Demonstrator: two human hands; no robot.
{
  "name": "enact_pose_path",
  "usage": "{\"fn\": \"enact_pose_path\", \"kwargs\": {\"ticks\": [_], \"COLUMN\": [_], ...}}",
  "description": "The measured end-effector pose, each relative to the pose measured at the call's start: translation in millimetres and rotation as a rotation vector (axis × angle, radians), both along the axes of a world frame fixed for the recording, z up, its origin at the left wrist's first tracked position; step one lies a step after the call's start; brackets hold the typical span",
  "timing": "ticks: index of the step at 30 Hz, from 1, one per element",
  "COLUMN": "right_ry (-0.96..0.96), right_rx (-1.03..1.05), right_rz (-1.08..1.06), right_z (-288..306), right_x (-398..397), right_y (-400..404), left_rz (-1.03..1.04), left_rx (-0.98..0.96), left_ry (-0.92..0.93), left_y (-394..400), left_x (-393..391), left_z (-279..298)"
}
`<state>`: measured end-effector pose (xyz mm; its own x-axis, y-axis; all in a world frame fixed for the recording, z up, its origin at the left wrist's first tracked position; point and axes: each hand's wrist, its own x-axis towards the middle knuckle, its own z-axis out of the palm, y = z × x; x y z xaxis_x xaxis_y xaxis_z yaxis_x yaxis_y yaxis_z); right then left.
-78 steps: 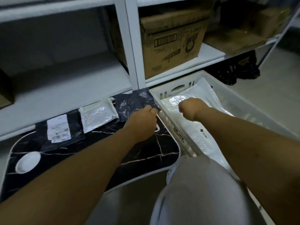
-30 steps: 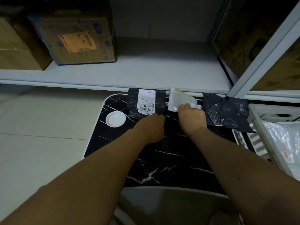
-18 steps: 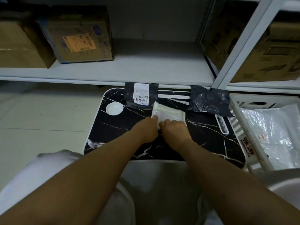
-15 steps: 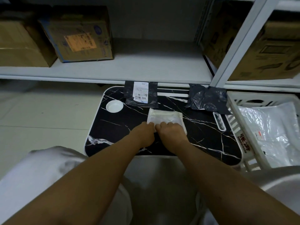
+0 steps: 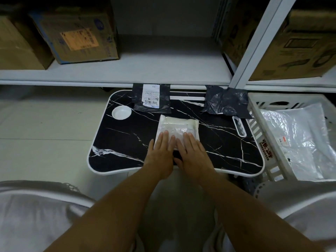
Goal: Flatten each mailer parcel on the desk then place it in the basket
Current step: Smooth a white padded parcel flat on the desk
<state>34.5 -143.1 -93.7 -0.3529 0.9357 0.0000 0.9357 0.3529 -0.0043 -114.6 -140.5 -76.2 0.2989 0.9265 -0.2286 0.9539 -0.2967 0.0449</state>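
At twelve o'clock of both wrists, left hand and right hand press flat-fingered on the white mailer mid-surface, and uneven pressure could skid it sideways.

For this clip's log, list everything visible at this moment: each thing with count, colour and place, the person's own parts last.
white mailer parcel: 1, white, middle of the desk, under both hands
black mailer parcels: 2, black; one with a white label at the desk's far edge, one crumpled far right
desk: 1, black marble pattern with white rim, below the shelf
round recess: 1, white, desk's far left
basket: 1, white, right of the desk, holding a clear-white mailer
cardboard boxes: at least 3, brown, on the white shelf; one has an orange label
left hand: flat, fingers straight, pressing the white parcel
right hand: flat, pressing beside it
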Motion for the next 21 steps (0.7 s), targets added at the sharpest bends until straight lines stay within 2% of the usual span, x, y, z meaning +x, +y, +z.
{"fn": "enact_pose_path", "kwargs": {"ticks": [6,14,18,21], "right_ry": [-0.08,-0.056,-0.023,-0.063], "right_rx": [-0.082,-0.184,-0.178,-0.04], "right_rz": [0.049,0.082,-0.016,-0.096], "right_z": [-12.7,-4.9,7.3,15.5], "right_x": [2.9,1.3,-3.9,-11.7], "right_y": [-3.8,-1.4,-0.4,5.2], "left_rz": [-0.062,-0.079,-0.048,-0.066], "left_rx": [-0.017,-0.1,0.035,0.161], "left_ry": [0.067,0.028,-0.051,-0.04], "left_y": [-12.4,-7.0,-0.6,16.0], "left_x": [-5.9,-9.1,-5.5,5.9], "left_z": [-23.4,-12.3,-4.2,5.7]}}
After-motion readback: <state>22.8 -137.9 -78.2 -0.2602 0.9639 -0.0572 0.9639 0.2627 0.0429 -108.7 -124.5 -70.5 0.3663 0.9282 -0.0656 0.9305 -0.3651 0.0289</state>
